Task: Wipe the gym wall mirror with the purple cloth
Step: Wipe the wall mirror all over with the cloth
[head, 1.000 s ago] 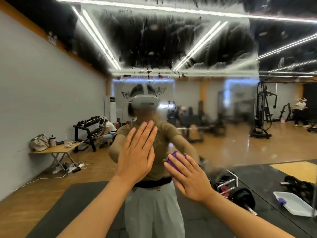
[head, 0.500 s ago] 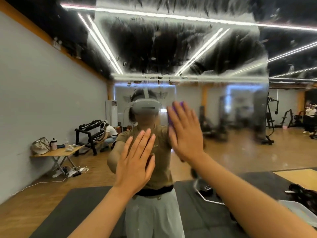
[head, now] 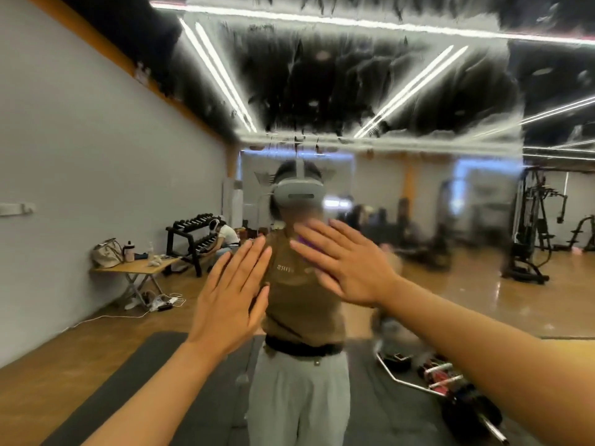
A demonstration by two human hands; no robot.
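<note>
Fingers of the right hand are being held straight and lightly spread, flat against the mirror, so the cloth is being pressed onto the glass rather than gripped. Only one view is being offered here, the head cam, so that's all that's being gone on.

Left hand is being held up flat too, fingers straight and close together, nothing in it. It's probably being braced on the glass for balance, though actual contact can't be told from this angle.

Cloth is being almost fully hidden: just a purple sliver is being shown between the right index and middle fingers, so it's lying under the fingers and palm, sandwiched against the mirror at about chest height of the reflection.

Up top, streaky wet smears are being left across the glass, and the middle band is being fogged, so plenty of wiping is judged to be left. Flat pressure is likely being used so the cloth isn't bunched.
</note>
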